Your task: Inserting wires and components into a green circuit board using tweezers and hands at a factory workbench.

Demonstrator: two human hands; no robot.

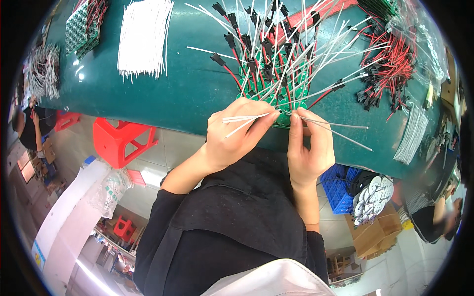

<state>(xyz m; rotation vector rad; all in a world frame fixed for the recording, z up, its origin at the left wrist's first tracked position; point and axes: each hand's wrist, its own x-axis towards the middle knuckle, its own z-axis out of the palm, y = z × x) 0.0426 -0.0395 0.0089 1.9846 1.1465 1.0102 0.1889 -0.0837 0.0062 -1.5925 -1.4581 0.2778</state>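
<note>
My left hand (229,130) is closed in a pinch on a few thin white wires (244,118), whose loose ends point left. Close beside it, my right hand (313,143) pinches two grey wires (345,126) that stick out to the right. The fingertips of both hands nearly meet over the near edge of a green circuit board panel (282,121). From the panel rise many white wires and red-black leads with black plug connectors (232,40). My fingers hide the exact spot where the wires meet the board.
On the green table (187,98) lie a white wire bundle (143,39), stacked boards (81,29), red-black leads (395,59) and grey wires (414,133). Below are a red stool (111,140), blue crate (337,190), white discs (376,195) and cardboard box (373,234). Other people sit at both sides.
</note>
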